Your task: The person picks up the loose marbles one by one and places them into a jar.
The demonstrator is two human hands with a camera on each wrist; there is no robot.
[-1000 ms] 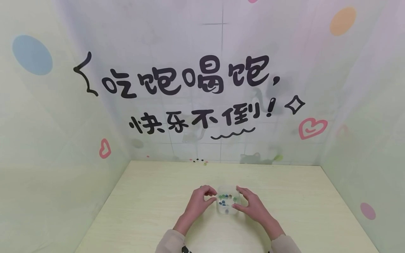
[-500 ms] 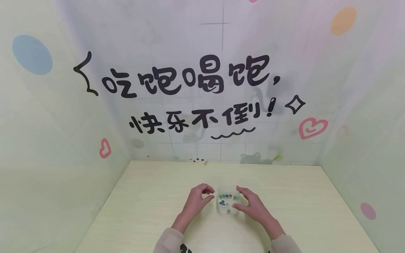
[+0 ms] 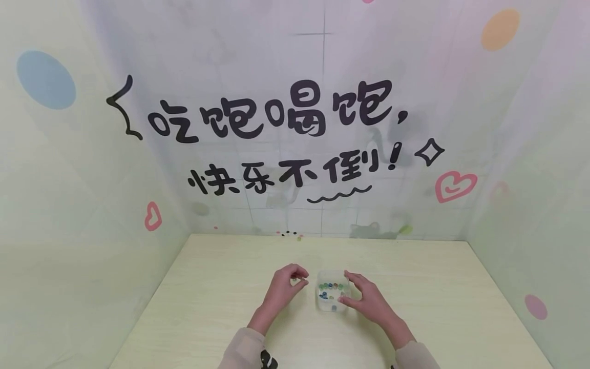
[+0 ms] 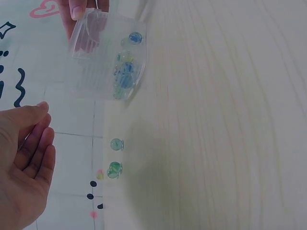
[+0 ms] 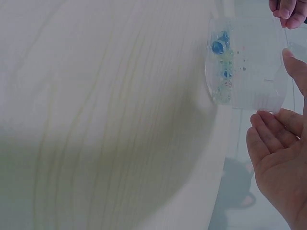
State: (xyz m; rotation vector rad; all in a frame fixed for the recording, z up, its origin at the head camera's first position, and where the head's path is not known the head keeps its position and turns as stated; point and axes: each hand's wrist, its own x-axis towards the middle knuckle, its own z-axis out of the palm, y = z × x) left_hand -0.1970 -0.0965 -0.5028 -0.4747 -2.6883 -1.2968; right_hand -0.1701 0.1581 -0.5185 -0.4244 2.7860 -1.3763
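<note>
A clear plastic box (image 3: pixel 324 277) stands on the table with several glass marbles (image 3: pixel 335 286) inside, blue, green and brown. My right hand (image 3: pixel 369 302) holds it at the right side, the thumb at the front corner and the fingers at the back. To the left of the box is my left hand (image 3: pixel 282 292), apart from it, thumb and forefinger tips close together. I see nothing between them. Below that hand, in the left wrist view, a green marble (image 4: pixel 116 144) and another green marble (image 4: pixel 114 169) lie on the table.
The pale wood-grain table (image 3: pixel 212 297) is bounded by a back wall sheet (image 3: pixel 258 215) with black lettering and by sheets at both sides. Dots and small shapes near the table's back edge are printed on that sheet.
My left hand has drawn away from the box, to the left and slightly back. A few marbles in the box have shifted. My right hand and the box have stayed in place.
</note>
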